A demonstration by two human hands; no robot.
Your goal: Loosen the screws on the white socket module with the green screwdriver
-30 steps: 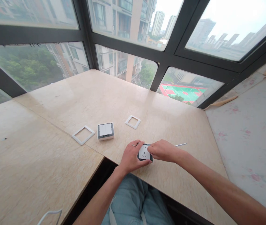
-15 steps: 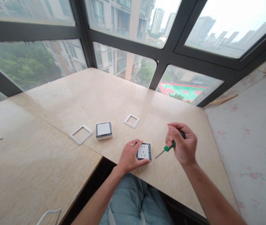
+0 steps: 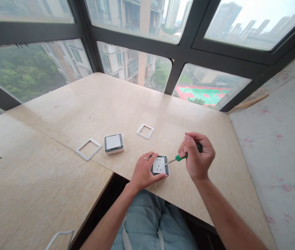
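Hands [image 3: 145,170] [image 3: 200,156] hold one socket [image 3: 159,166] (left) and one screwdriver [image 3: 180,157] (right), near two white frames [image 3: 94,153] [image 3: 142,136], one switch [image 3: 113,142].

Socket [image 3: 159,165] sits on the tabletop [image 3: 59,121] just below mid-frame, left hand [image 3: 143,171] around its left side, right hand [image 3: 201,158] off to the right with the screwdriver [image 3: 180,158] between, tip at the socket's right edge. Switch box [image 3: 113,142] is up-left, one cover plate [image 3: 82,156] just left of it, second cover plate [image 3: 141,135] to its upper right. Windows [image 3: 134,66] up top.
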